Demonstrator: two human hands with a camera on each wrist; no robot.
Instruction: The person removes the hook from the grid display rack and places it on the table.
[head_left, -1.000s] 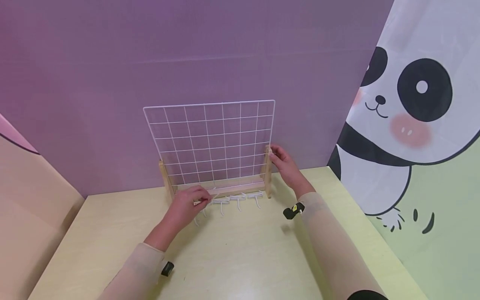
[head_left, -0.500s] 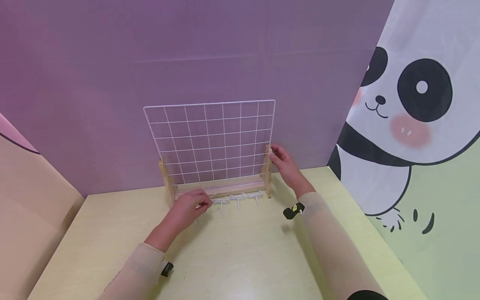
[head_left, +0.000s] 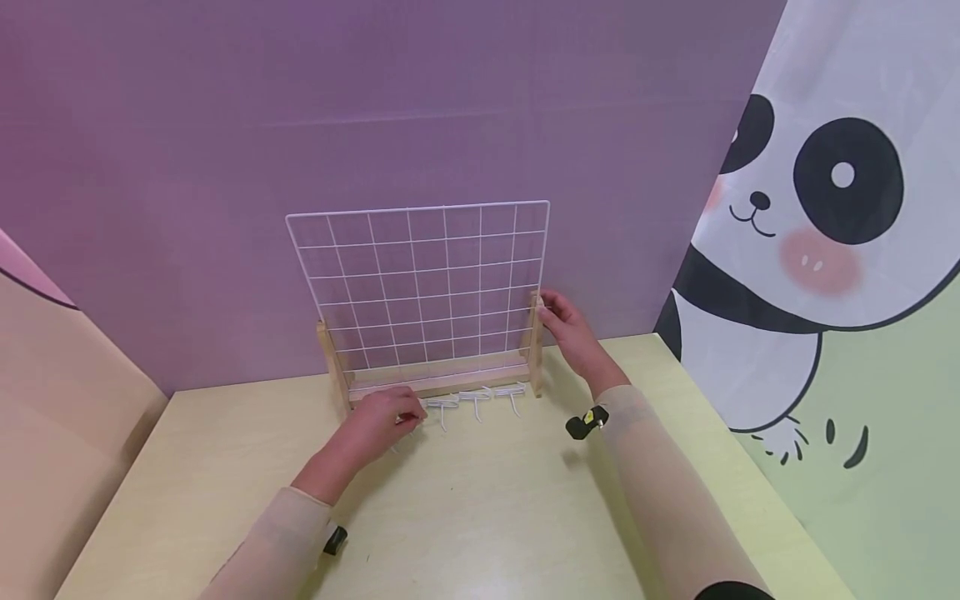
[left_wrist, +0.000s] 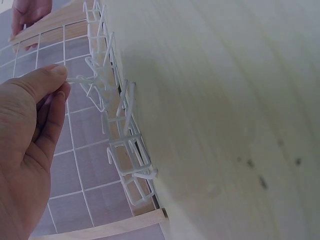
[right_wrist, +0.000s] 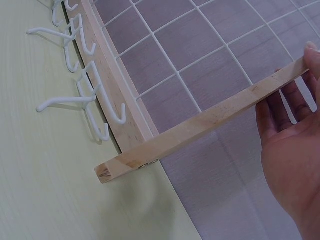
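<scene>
A white wire grid panel [head_left: 427,283] stands upright in a wooden stand [head_left: 450,379] on the table. Along the front of the stand's base lies a row of several white wire hooks [head_left: 476,396]. My left hand [head_left: 382,421] is at the left part of this row, covering some hooks in the head view. In the left wrist view, its thumb and forefinger pinch the end of one white wire hook [left_wrist: 86,80]. My right hand [head_left: 572,333] grips the upper part of the stand's right wooden post [right_wrist: 215,117], thumb in front and fingers behind.
The pale wooden table [head_left: 465,517] extends in front of the stand. A purple wall [head_left: 420,108] rises close behind the grid. On the right is a panel with a panda picture [head_left: 817,208]; a peach panel [head_left: 75,417] borders the left.
My left hand has come down slightly toward the row of hooks, pinching a hook. The right hand stays on the post, and the grid has not moved.
</scene>
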